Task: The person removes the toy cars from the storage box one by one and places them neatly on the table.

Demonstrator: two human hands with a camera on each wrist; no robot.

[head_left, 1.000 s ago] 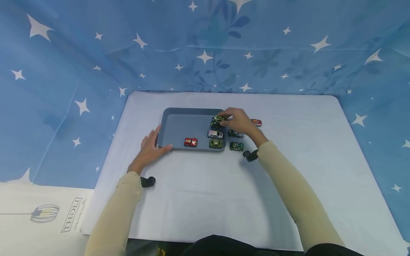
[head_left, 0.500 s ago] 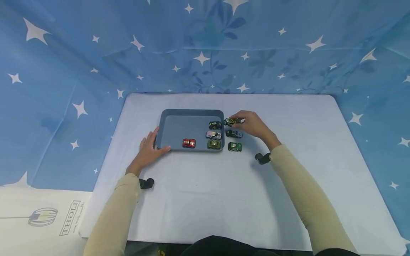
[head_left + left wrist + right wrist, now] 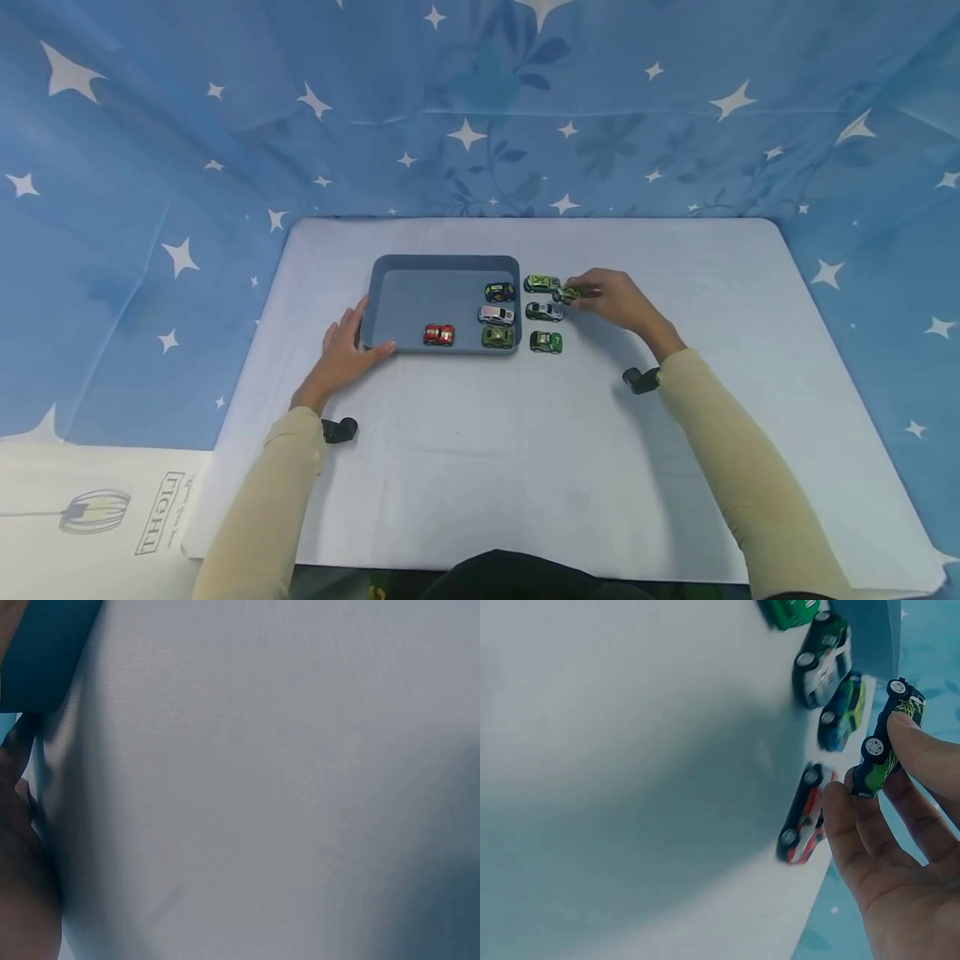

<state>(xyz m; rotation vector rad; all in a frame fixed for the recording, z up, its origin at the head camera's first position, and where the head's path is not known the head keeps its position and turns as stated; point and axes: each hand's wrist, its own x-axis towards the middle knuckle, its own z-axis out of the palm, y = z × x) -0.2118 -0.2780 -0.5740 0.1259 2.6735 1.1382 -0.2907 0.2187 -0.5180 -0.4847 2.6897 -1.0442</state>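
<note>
Pinching a black-and-green toy car (image 3: 883,755) right of the gray tray (image 3: 420,293), the right hand (image 3: 618,302) hovers; the left hand (image 3: 342,357), fingers spread, touches the tray's left end. Only the right wrist view shows a red-and-white toy car (image 3: 808,816).

– What does the person have on over the arms?

– Long beige sleeves, plain and fairly close-fitting: the left sleeve (image 3: 258,504) matches the right sleeve (image 3: 753,479), which creases softly near the elbow

– And where the sleeves end?

– The left cuff (image 3: 298,422) is gathered into small folds; past the cloth, the left hand (image 3: 341,354) and the right hand (image 3: 613,298) are bare

– Is anything worn at the wrists?

– The left wrist camera (image 3: 340,430) and right wrist camera (image 3: 641,380), both black, small and round-ended, jutting from the inner sides

– And lower down?

– A black rounded shape (image 3: 502,577) shows at the bottom edge, too cropped to identify
</note>
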